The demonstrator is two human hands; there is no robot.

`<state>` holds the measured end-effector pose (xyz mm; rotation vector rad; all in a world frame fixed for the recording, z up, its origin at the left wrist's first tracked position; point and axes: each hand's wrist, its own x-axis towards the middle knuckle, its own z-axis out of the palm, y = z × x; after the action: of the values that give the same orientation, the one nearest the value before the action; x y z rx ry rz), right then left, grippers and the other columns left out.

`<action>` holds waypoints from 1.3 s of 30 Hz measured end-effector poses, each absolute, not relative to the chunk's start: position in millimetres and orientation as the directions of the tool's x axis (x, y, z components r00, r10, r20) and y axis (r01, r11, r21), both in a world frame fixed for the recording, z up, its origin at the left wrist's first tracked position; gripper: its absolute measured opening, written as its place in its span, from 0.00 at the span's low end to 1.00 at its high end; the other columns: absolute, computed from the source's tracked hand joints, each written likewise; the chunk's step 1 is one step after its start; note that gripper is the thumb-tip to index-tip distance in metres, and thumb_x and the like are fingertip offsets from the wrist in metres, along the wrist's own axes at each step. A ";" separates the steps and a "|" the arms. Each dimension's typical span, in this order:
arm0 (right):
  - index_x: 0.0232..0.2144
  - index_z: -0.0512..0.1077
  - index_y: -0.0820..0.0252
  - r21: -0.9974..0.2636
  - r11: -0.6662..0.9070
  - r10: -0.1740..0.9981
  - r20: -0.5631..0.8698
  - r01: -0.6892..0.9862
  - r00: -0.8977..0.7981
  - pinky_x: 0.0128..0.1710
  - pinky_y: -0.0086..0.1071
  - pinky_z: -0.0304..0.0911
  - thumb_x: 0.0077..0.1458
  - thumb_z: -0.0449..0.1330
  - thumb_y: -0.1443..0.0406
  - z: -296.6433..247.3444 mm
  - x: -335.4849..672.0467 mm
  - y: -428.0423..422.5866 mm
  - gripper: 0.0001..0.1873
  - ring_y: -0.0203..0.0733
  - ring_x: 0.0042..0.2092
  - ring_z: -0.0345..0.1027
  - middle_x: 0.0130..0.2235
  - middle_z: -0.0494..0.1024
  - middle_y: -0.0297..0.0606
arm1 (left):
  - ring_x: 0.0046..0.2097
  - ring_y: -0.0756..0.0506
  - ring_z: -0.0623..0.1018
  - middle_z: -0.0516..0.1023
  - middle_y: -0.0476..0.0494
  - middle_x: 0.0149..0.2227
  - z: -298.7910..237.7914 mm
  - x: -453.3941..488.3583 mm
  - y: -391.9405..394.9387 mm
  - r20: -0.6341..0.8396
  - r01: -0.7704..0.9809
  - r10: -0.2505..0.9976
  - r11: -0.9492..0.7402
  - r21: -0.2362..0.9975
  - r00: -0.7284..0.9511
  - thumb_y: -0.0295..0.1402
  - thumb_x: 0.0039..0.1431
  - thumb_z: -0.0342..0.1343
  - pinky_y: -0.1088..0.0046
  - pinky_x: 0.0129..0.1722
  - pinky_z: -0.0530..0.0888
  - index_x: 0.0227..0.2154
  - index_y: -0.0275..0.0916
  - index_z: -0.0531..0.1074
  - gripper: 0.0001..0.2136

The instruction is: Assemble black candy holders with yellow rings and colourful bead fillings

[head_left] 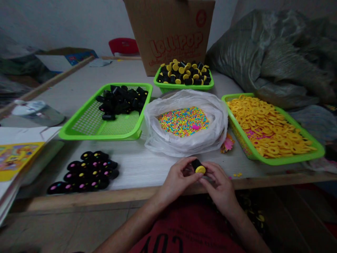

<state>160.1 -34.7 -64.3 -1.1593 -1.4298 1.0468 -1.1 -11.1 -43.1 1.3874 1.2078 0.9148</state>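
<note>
Both hands meet at the table's front edge around one small black tube with a yellow cap (198,167). My left hand (178,177) pinches the black body from the left. My right hand (220,182) has its fingers curled against the yellow cap end. Just beyond them sits a white plastic bag of tiny pastel beads (183,121). A green tray of yellow rings (271,128) lies to the right, and a green tray of black tubes (119,99) to the left.
A smaller green basket of capped black tubes (184,73) stands behind the bag, before a cardboard "lollipop" box (171,31). Several black pieces with coloured dots (86,172) lie at front left. Booklets (18,158) lie far left; a grey sack (276,52) fills the right.
</note>
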 end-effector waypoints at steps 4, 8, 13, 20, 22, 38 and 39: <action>0.53 0.66 0.50 -0.990 -0.092 0.976 -0.067 -0.110 -0.209 0.50 0.38 0.67 0.47 0.65 0.66 -60.4 172.3 -31.9 0.29 0.41 0.51 0.67 0.53 0.70 0.39 | 0.47 0.44 0.72 0.71 0.41 0.45 -37.9 -5.4 -12.6 0.061 0.251 0.927 -0.163 0.954 0.370 0.31 0.52 0.60 0.69 0.44 0.73 0.50 0.41 0.69 0.20; 0.50 0.69 0.50 -0.976 -0.148 0.968 -0.110 -0.158 -0.225 0.53 0.39 0.64 0.44 0.67 0.67 -60.7 175.7 -28.6 0.28 0.42 0.53 0.67 0.53 0.72 0.37 | 0.47 0.44 0.73 0.71 0.41 0.49 -36.6 -3.7 -14.3 0.034 0.250 0.914 -0.146 0.957 0.404 0.28 0.50 0.61 0.68 0.46 0.73 0.54 0.42 0.64 0.26; 0.50 0.69 0.50 -0.963 -0.148 0.967 -0.093 -0.226 -0.239 0.54 0.39 0.64 0.45 0.66 0.67 -60.9 177.5 -27.7 0.27 0.44 0.53 0.67 0.53 0.71 0.38 | 0.47 0.44 0.73 0.71 0.41 0.47 -36.0 -3.6 -10.9 0.025 0.171 0.898 -0.112 0.979 0.440 0.35 0.50 0.63 0.68 0.47 0.74 0.50 0.40 0.68 0.23; 0.50 0.70 0.50 -0.990 -0.056 0.980 -0.030 -0.128 -0.198 0.55 0.38 0.62 0.44 0.67 0.67 -62.0 179.4 -30.2 0.28 0.44 0.55 0.64 0.54 0.69 0.38 | 0.46 0.45 0.72 0.71 0.38 0.45 -32.9 -5.4 -14.0 0.225 0.282 0.847 -0.393 0.875 0.482 0.31 0.57 0.57 0.67 0.47 0.71 0.52 0.37 0.65 0.20; 0.48 0.71 0.51 -0.994 -0.036 0.984 -0.018 -0.101 -0.179 0.55 0.37 0.62 0.45 0.67 0.67 -62.6 179.3 -30.8 0.26 0.43 0.54 0.65 0.53 0.70 0.38 | 0.46 0.45 0.72 0.71 0.38 0.46 -31.7 -5.3 -15.1 0.248 0.292 0.829 -0.432 0.853 0.501 0.31 0.58 0.55 0.67 0.47 0.71 0.53 0.37 0.64 0.19; 0.43 0.73 0.56 -0.960 -0.259 0.960 -0.242 -0.112 -0.143 0.48 0.38 0.67 0.41 0.68 0.62 -56.6 165.7 -18.0 0.23 0.43 0.46 0.72 0.45 0.78 0.38 | 0.53 0.45 0.68 0.65 0.38 0.52 -50.5 -0.1 -13.7 0.280 0.362 0.813 -0.498 0.788 0.510 0.25 0.59 0.53 0.66 0.52 0.69 0.56 0.41 0.60 0.22; 0.43 0.73 0.57 -0.965 -0.255 0.959 -0.244 -0.063 -0.145 0.47 0.38 0.68 0.43 0.67 0.60 -57.0 164.9 -17.9 0.23 0.44 0.46 0.72 0.45 0.78 0.40 | 0.53 0.45 0.67 0.65 0.38 0.52 -51.2 -0.5 -12.8 0.297 0.346 0.798 -0.519 0.782 0.524 0.26 0.60 0.52 0.67 0.52 0.68 0.55 0.41 0.61 0.20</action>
<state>164.9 -17.9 -57.0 -1.2627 -1.1168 1.5354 -0.5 -12.8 -51.2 2.0964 0.9261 0.8705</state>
